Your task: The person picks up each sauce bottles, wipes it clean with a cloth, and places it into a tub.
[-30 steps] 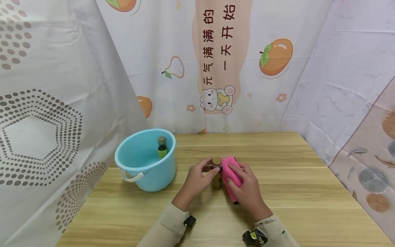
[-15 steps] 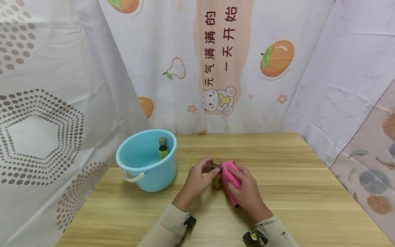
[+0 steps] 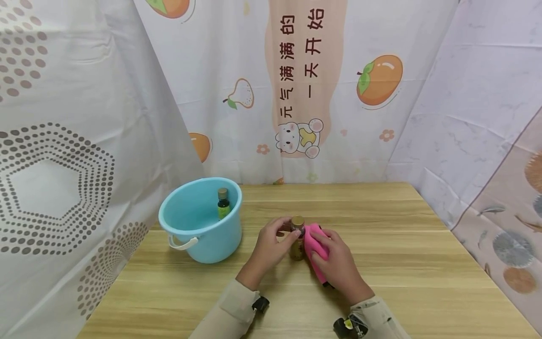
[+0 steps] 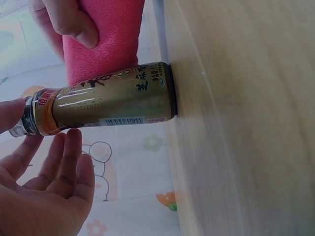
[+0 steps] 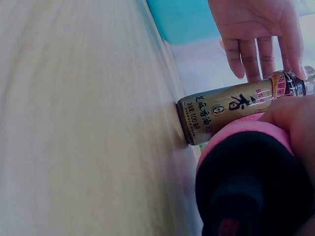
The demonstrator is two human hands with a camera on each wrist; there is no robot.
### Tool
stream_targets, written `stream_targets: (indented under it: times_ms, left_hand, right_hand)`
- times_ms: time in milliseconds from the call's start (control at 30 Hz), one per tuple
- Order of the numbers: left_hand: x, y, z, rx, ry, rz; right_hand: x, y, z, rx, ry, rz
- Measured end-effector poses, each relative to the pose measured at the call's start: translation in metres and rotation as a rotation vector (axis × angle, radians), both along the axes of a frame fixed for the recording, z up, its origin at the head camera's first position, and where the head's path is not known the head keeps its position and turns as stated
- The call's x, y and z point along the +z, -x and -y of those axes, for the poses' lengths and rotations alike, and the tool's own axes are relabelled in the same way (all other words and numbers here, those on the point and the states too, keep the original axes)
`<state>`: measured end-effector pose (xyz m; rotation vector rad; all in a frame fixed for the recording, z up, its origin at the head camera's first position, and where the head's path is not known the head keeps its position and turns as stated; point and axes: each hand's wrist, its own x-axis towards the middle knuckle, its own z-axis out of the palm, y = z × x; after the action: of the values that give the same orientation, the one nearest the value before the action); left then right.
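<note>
On the left, a blue bucket (image 3: pixel 216 242) stands on the wood-grain surface (image 3: pixel 423 263), with a dark, green-labelled bottle (image 3: pixel 223 207) inside. To its right, the left hand (image 3: pixel 273 244) pinches the neck of a gold-labelled bottle (image 4: pixel 113 103) between thumb and fingers; this bottle stands upright on the surface. Touching its right side is a pink plush item (image 3: pixel 314 246) with a black end, gripped by the right hand (image 3: pixel 340 264), fingers bent over it.
</note>
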<state>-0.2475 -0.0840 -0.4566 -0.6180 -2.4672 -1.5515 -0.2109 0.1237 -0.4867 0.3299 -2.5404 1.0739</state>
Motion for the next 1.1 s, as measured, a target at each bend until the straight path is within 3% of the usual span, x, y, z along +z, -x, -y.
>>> stream_targets:
  times_ms: [400,933,1100]
  left_hand:
    - [0.0007,-0.0002,0.0003,0.001,0.018,-0.011]
    - [-0.0006,0.0,-0.0003,-0.008,-0.004,-0.004]
    - [-0.0013,0.0004,0.0,-0.009,-0.016,0.014]
  right_hand:
    - [0.0012,-0.0006,-0.0002,0.002,-0.067,0.121]
    - [0.0008,-0.0012,0.0004,-0.013,-0.083,0.099]
    - [-0.001,-0.0005,0.0003,-0.019,-0.07,0.054]
